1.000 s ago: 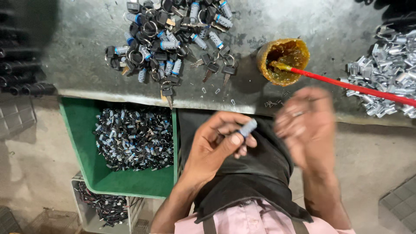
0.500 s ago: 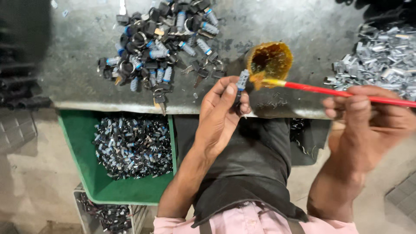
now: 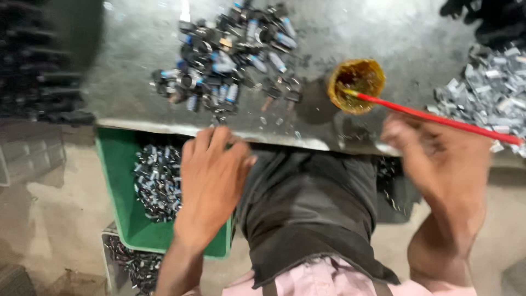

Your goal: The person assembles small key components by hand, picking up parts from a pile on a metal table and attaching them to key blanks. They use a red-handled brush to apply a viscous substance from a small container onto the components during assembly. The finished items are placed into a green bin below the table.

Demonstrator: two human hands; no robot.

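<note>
Two hands at the desk edge, red brush lying in the paste pot

The left hand [image 3: 211,181], fingers spread wide and holding nothing visible, hovers over the green bin [image 3: 118,181] of small metal parts. The right hand [image 3: 438,159] is blurred; whether its fingers grip the red brush [image 3: 438,117] I cannot tell. The brush's long axis runs across the desk [image 3: 137,55], tip pointing left into the round yellow pot [image 3: 356,85] beyond the fingers.

— where do we have our left hand [image 3: 211,178]?
— stretched forward, palm down, fingers together and loosely flat.
— and our right hand [image 3: 438,159]?
— blurred, out to the side, forearm angled; its grip we cannot tell.
</note>
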